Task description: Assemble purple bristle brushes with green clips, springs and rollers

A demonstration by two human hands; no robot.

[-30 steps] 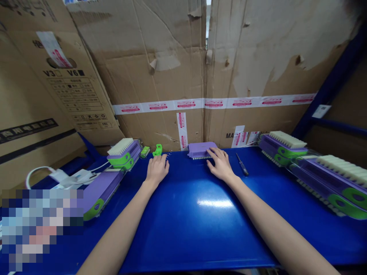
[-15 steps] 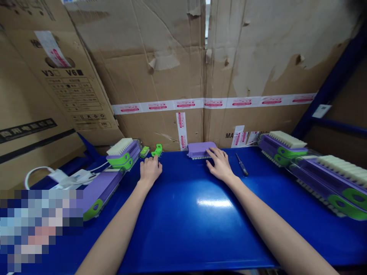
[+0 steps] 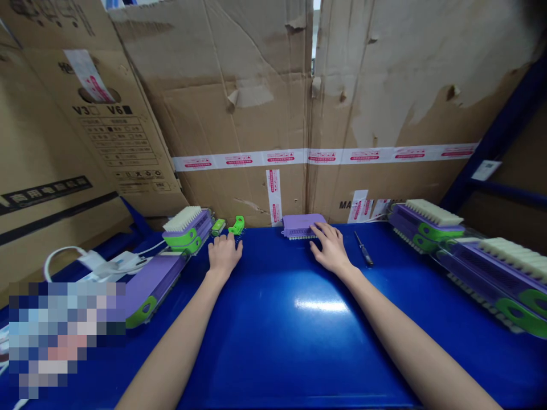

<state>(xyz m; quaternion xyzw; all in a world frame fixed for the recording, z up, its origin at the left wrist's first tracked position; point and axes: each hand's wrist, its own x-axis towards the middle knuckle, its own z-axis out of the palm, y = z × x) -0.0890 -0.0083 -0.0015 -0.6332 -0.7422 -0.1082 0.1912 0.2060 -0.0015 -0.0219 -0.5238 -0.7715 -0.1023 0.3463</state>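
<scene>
My left hand (image 3: 224, 256) lies palm down with fingers reaching forward and thumb apart, just short of a bright green plastic end piece (image 3: 237, 225). Small metal screws, too tiny to make out singly, lie around that piece. My right hand (image 3: 330, 249) has its fingers spread, the fingertips resting on the right end of a purple plastic brush body (image 3: 302, 223) with pale bristles underneath. No grip around it shows. A small green-and-clear block (image 3: 218, 227) sits left of the green piece. Right of my right hand lies a screwdriver (image 3: 364, 250).
Purple-and-green brushes are stacked at the left (image 3: 186, 229) and right (image 3: 427, 223). White chargers and cables (image 3: 109, 265) lie on the left of the blue table (image 3: 273, 347). Cardboard sheets (image 3: 239, 119) wall off the back; a blue metal post (image 3: 498, 131) stands right.
My left hand has moved left and slightly toward me, uncovering more of the green piece and the screws. My right hand stays on the purple brush body. The view has shifted slightly.
</scene>
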